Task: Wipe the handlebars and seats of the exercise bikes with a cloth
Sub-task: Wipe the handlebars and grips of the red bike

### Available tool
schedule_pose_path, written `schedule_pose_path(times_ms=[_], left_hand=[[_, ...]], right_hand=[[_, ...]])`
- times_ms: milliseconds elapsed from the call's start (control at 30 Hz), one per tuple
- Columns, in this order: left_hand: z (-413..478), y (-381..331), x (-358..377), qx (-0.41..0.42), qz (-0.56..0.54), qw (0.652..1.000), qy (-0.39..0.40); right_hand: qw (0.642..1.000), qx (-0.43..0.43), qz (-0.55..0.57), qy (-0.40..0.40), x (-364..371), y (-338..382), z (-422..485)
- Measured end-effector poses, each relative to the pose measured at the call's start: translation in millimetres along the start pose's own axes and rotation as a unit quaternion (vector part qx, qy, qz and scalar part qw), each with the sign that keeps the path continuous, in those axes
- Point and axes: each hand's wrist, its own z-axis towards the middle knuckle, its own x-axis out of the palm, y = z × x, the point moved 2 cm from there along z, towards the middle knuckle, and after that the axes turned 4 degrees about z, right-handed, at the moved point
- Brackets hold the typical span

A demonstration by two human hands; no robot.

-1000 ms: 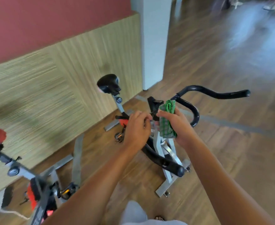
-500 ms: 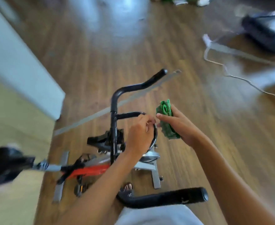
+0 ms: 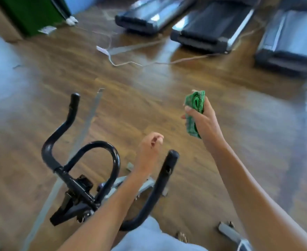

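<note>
A folded green woven cloth point(image 3: 194, 104) is gripped in the right hand point(image 3: 204, 124), whose fingers and thumb are wrapped round its middle. The cloth is held up in the air, to the right of the black tubular handlebars point(image 3: 113, 156) of the grey-framed exercise bike point(image 3: 145, 186) and well apart from them. The left hand point(image 3: 149, 149) is seen lower, between the centre loop and the right-hand horn of the handlebars, with its fingers curled in toward the palm and nothing held in them; it is not laid on any bar.

Half a second earlier the two hands were met fingertip to fingertip beside the cloth; now they are parted, and the cloth is carried further right and higher. The handlebars, then near the middle of the view, are now found at the lower left. Three dark treadmill decks point(image 3: 212, 26) are brought into view along the top, with a thin white cable point(image 3: 123, 64) trailed across the glossy brown wooden floor point(image 3: 248, 127) in front of them. Light grey shorts point(image 3: 145, 238) are seen at the bottom edge
</note>
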Motion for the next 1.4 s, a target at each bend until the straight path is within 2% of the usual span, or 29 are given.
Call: schedule_pose_path(times_ms=[67, 167, 267, 367, 467, 567, 633, 800, 967, 1100, 1233, 1300, 1400], left_hand=[[-12.7, -3.6, 18.6, -0.014, -0.053, 0.998, 0.032], [-24.8, -5.3, 27.2, -0.025, -0.069, 0.997, 0.033], [-32.9, -6.2, 27.5, -0.029, -0.105, 0.994, 0.030], [-39.8, -6.7, 20.1, -0.017, -0.142, 0.988, 0.065], [-43.3, -1.7, 8.6, 0.019, -0.133, 0.983, 0.123], [-43.2, 3.9, 1.7, 0.053, -0.136, 0.978, 0.147], [-41.8, 8.6, 1.0, 0.064, -0.149, 0.973, 0.163], [-34.8, 12.5, -4.2, 0.111, -0.067, 0.981, 0.143], [-23.8, 15.6, -10.9, 0.116, -0.080, 0.965, 0.222], [-20.2, 14.0, -12.4, 0.087, -0.102, 0.961, 0.242], [-18.1, 12.7, -15.2, 0.046, -0.134, 0.950, 0.277], [-17.1, 10.8, -17.4, 0.033, -0.146, 0.946, 0.289], [-16.4, 9.3, -17.7, 0.024, -0.156, 0.941, 0.300]], right_hand=[[0.998, 0.030, 0.010, -0.047, -23.1, -16.1, -24.6], [0.993, 0.091, 0.011, -0.071, -32.8, -47.6, -57.2], [0.983, 0.144, 0.034, -0.106, -26.5, -70.3, -88.7], [0.976, 0.163, 0.061, -0.133, -6.5, -85.2, -114.3], [0.976, 0.132, 0.064, -0.161, 20.5, -92.2, -125.9], [0.977, 0.074, 0.044, -0.196, 42.8, -87.1, -111.7], [0.970, 0.064, 0.054, -0.227, 60.2, -90.4, -107.6], [0.951, 0.072, -0.041, -0.297, 110.6, -138.0, -163.6], [0.940, 0.035, -0.041, -0.336, 88.3, -110.8, -115.8], [0.949, 0.057, -0.063, -0.304, 98.6, -122.4, -136.6], [0.964, 0.089, -0.018, -0.250, 103.3, -141.8, -163.9], [0.964, 0.060, 0.012, -0.258, 90.6, -118.2, -134.9], [0.955, 0.055, -0.007, -0.291, 80.3, -94.5, -104.0]])
